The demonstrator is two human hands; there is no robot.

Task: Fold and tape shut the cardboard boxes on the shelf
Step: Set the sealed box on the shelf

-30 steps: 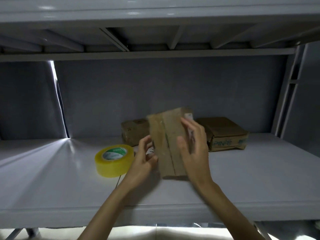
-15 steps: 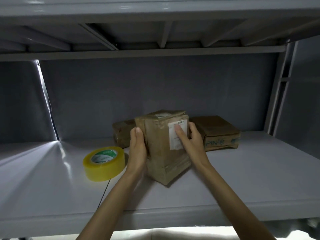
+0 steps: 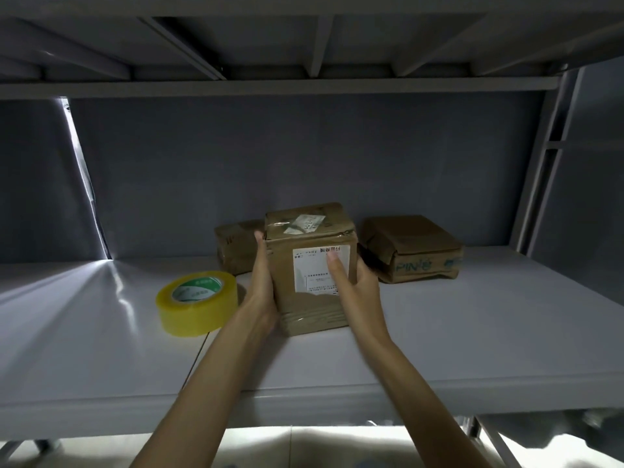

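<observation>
A brown cardboard box (image 3: 312, 238) with a white label on its front stands upright on the grey shelf (image 3: 439, 332), its top closed and taped. My left hand (image 3: 262, 285) lies flat against its left side. My right hand (image 3: 358, 288) grips its right side, thumb pressed on the label. A yellow tape roll (image 3: 197, 302) lies flat on the shelf just left of my left hand. Two more brown boxes sit behind: one (image 3: 236, 248) at the back left, partly hidden, and a flatter one (image 3: 415, 248) printed in teal at the right.
The shelf's grey back wall (image 3: 304, 163) is close behind the boxes. An upper shelf (image 3: 304, 86) with ribs hangs overhead. A metal upright (image 3: 547, 163) stands at the right. A bright gap (image 3: 87, 184) shows at the back left.
The box was turned from a tilted pose, seam facing me, to stand upright with its label in front. Both hands shifted to its sides and it moved slightly back on the shelf.
</observation>
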